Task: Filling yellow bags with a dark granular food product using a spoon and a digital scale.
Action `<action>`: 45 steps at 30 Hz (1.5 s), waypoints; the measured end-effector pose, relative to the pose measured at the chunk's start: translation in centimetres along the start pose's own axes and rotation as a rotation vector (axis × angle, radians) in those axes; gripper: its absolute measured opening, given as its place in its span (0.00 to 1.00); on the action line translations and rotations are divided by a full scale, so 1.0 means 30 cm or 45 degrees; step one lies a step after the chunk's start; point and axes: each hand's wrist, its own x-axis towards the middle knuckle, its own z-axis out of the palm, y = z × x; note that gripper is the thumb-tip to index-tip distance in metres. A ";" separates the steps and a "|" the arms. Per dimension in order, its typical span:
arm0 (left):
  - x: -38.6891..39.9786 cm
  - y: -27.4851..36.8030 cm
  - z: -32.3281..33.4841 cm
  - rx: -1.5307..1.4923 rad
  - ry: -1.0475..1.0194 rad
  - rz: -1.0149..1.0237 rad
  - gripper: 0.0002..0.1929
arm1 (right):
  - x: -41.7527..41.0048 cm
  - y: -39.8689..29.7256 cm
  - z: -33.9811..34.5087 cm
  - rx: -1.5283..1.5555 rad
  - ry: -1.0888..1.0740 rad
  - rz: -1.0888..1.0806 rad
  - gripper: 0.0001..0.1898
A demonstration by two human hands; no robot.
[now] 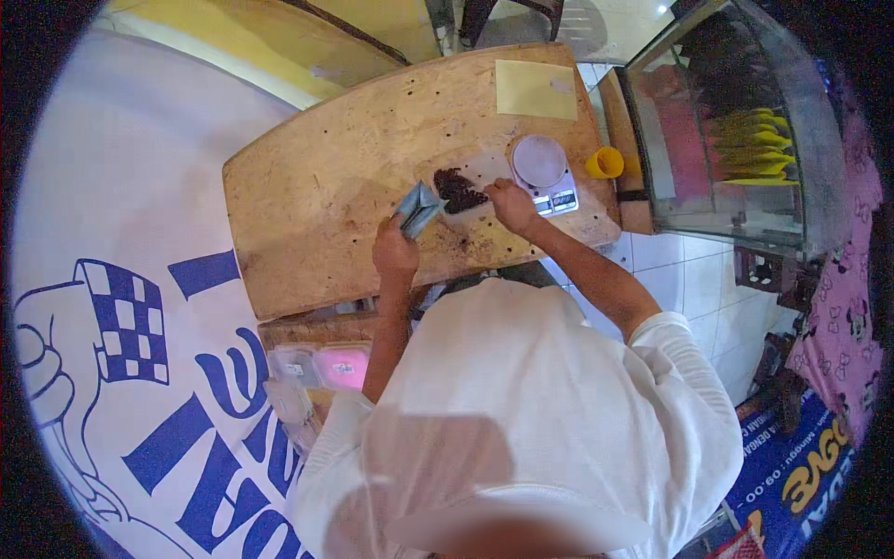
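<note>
My left hand (396,249) is closed around a small blue-grey packet (420,209) and holds it over the wooden table. Just right of the packet lies a heap of small dark brown pieces (457,192), which look like beans. At the heap's right edge is my right hand (509,202), fingers bent down close to the pieces; whether it pinches any cannot be told. Behind that hand stands a white digital kitchen scale (555,193) with a round platform (540,161). A yellow cup (605,163) sits to the right of the scale.
A yellow sheet (536,90) lies near the far right corner of the wooden table (314,202), where dark bits are scattered. A glass display case (719,140) stands at the right. Plastic containers, one pink-lidded (341,366), sit on a lower surface at left. A printed banner covers the left side.
</note>
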 end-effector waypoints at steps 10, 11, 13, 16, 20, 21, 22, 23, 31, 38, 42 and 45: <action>-0.001 -0.049 -0.027 0.010 -0.141 -0.027 0.21 | -0.058 0.002 -0.113 0.054 0.097 0.274 0.10; 0.000 -0.051 -0.022 0.007 -0.138 -0.026 0.21 | -0.073 0.011 -0.088 0.090 0.117 0.258 0.10; -0.006 -0.052 -0.008 0.062 -0.040 0.049 0.22 | -0.081 -0.011 -0.034 0.113 0.139 0.197 0.08; -0.010 -0.055 -0.014 0.051 -0.078 0.088 0.22 | -0.077 -0.088 0.032 0.266 0.191 0.233 0.05; -0.017 -0.039 -0.030 0.066 -0.100 0.032 0.23 | -0.069 -0.097 0.097 0.663 0.206 0.509 0.06; -0.020 -0.036 -0.035 0.010 -0.069 0.024 0.22 | -0.071 -0.092 0.103 0.820 0.135 0.676 0.06; -0.022 -0.035 -0.037 -0.048 -0.038 0.016 0.22 | -0.074 -0.084 0.108 0.820 0.135 0.674 0.06; -0.022 -0.044 -0.033 -0.048 -0.038 0.017 0.22 | -0.078 -0.073 0.109 0.974 0.108 0.770 0.06; -0.003 -0.079 -0.025 0.095 -0.035 -0.076 0.24 | -0.110 -0.056 -0.017 1.468 0.065 0.980 0.07; 0.007 -0.006 -0.061 0.115 -0.024 -0.096 0.22 | -0.124 -0.075 -0.155 1.498 0.189 0.919 0.06; 0.014 -0.007 -0.061 0.172 -0.057 -0.123 0.23 | -0.121 -0.120 -0.246 1.572 0.216 0.808 0.06; 0.018 -0.009 -0.056 0.157 -0.049 -0.129 0.23 | -0.101 -0.189 -0.304 1.426 0.218 0.750 0.07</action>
